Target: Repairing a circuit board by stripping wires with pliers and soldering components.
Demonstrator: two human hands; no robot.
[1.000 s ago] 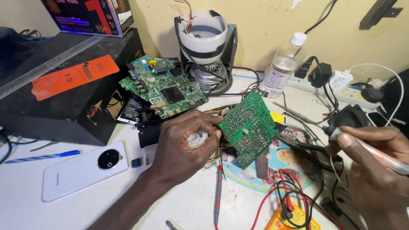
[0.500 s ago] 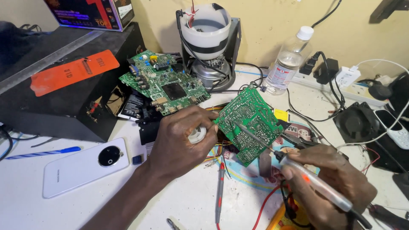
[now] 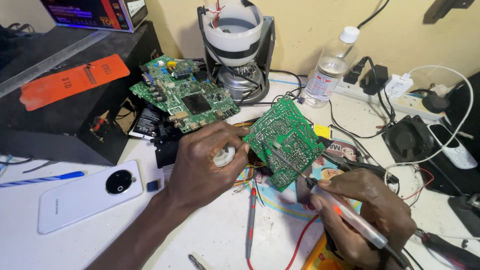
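- I am working my right hand (image 3: 372, 217) nearest the camera, its grip clenched around a slim soldering iron (image 3: 345, 212) with a translucent handle and an orange glow inside.
- The iron's tip is touching the solder side of the small green circuit board (image 3: 287, 140), up and to the left of that grip.
- To do this well, I am judging that the tip should rest on one joint only, steady and brief, with the right wrist braced on the table (image 3: 215, 240) so it does not slide across neighbouring pads.
- My left hand (image 3: 207, 162) is grasping the board by its left edge, tilting it up off the table; something white and round (image 3: 224, 155) is showing between its fingers, and I cannot tell what it is.
- The board is looking densely dotted with silver joints and pale traces, its component side turned away.
- Just below the left grip a red probe pen (image 3: 250, 225) is lying on the table.
- Left of that grip a white phone (image 3: 85, 195) is lying face down.
- Beyond the left grip a larger green board (image 3: 185, 97) is resting against a black box (image 3: 65, 110).
- Farthest back, a clear plastic bottle (image 3: 327, 70) is standing by the wall.
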